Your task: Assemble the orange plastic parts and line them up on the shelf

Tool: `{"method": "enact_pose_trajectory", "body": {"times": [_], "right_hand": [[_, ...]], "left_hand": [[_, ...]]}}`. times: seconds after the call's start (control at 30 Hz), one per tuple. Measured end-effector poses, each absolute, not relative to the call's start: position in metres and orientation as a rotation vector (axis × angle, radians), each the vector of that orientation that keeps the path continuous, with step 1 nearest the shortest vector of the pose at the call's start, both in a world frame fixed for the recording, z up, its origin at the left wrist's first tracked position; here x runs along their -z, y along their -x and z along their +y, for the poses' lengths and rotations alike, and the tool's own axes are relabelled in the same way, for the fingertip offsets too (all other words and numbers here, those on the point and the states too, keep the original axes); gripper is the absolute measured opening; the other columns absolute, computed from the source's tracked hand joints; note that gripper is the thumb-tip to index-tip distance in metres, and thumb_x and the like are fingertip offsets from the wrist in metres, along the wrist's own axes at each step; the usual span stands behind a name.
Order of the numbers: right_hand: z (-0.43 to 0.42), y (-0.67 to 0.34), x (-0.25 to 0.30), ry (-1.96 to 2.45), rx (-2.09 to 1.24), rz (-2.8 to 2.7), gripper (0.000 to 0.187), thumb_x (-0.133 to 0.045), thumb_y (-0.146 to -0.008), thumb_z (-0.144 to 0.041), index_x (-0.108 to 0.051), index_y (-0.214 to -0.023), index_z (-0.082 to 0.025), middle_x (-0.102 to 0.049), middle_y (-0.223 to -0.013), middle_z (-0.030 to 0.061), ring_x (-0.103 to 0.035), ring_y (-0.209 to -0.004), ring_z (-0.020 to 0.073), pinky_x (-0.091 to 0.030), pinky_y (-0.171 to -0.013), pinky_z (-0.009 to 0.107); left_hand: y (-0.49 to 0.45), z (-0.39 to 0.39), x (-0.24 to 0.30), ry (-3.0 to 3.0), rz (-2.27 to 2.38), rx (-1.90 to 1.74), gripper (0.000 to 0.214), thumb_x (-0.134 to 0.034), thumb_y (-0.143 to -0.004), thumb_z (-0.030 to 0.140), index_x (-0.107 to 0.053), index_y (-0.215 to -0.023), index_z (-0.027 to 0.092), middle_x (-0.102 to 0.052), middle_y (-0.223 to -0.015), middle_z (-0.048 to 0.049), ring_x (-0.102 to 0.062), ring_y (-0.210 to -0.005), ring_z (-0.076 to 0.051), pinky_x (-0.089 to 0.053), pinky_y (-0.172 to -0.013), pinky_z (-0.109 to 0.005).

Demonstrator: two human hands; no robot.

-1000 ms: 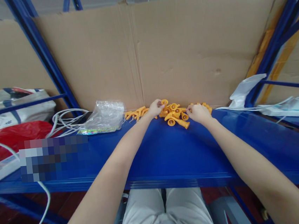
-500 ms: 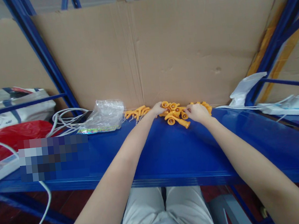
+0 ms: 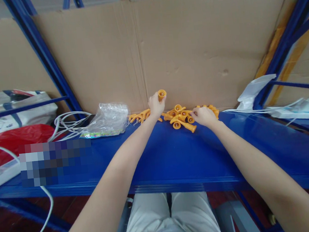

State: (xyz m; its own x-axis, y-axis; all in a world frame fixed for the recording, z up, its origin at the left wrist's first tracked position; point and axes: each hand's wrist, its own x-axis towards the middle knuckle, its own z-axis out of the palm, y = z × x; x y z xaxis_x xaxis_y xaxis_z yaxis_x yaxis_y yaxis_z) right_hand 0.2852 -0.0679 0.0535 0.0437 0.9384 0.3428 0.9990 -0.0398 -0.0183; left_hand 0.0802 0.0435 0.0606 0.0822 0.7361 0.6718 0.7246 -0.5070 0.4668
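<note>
Left hand [image 3: 156, 105] has its fingers curled around an orange plastic piece with a cup-shaped end [image 3: 162, 94], cup opening toward the camera, lifted above the blue metal shelf [image 3: 180, 157]. There's a messy pile of similar orange pieces [image 3: 181, 119] lower down and just right of those fingers. Right hand [image 3: 206, 117] has its fingertips at the pile's right side, can't tell if they're pinching anything tbh. Some orange pieces with little chains [image 3: 140, 116] lie left of the left fingers.
</note>
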Motion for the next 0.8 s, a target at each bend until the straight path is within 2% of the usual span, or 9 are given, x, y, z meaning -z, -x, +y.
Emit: {"method": "enact_pose_trajectory", "body": {"times": [0.1, 0.27, 0.53, 0.8], "right_hand": [[-0.067, -0.283, -0.052, 1.910, 0.245, -1.907, 0.039, -0.040, -0.104, -0.035, -0.072, -0.121, -0.021, -0.077, -0.115, 0.0121, -0.070, -0.112, 0.0272, -0.049, -0.090, 0.032], [-0.070, -0.269, -0.050, 1.369, 0.051, -1.917, 0.049, -0.039, -0.105, -0.043, -0.052, -0.144, -0.017, -0.072, -0.126, 0.0116, -0.069, -0.105, 0.0223, -0.051, -0.090, 0.031], [-0.065, -0.249, -0.038, 1.120, 0.026, -2.048, 0.048, -0.047, -0.100, -0.043, -0.055, -0.137, -0.013, -0.070, -0.121, 0.0155, -0.068, -0.097, 0.0234, -0.054, -0.088, 0.035], [-0.052, -0.252, -0.024, 0.897, 0.106, -2.102, 0.040, -0.049, -0.100, -0.047, -0.057, -0.128, -0.019, -0.072, -0.104, 0.0123, -0.070, -0.086, 0.0257, -0.057, -0.081, 0.040]], "left_hand": [[-0.082, 0.011, -0.066, -2.593, 1.581, -1.416, 0.033, -0.052, -0.097, 0.022, -0.063, -0.128, 0.019, -0.067, -0.126, -0.0121, -0.058, -0.123, -0.029, -0.041, -0.106, -0.043], [-0.090, -0.034, -0.066, -3.075, 1.334, -1.120, 0.039, -0.045, -0.097, 0.013, -0.064, -0.130, 0.020, -0.067, -0.112, -0.0098, -0.064, -0.109, -0.025, -0.043, -0.096, -0.039], [-0.068, -0.059, -0.057, -3.243, 1.319, -0.943, 0.036, -0.039, -0.101, 0.016, -0.064, -0.127, 0.016, -0.067, -0.106, -0.0104, -0.066, -0.098, -0.023, -0.047, -0.086, -0.035], [-0.063, -0.073, -0.053, -3.183, 1.406, -0.838, 0.034, -0.039, -0.098, 0.008, -0.064, -0.120, 0.013, -0.071, -0.105, -0.0119, -0.069, -0.099, -0.025, -0.050, -0.088, -0.038]]}}
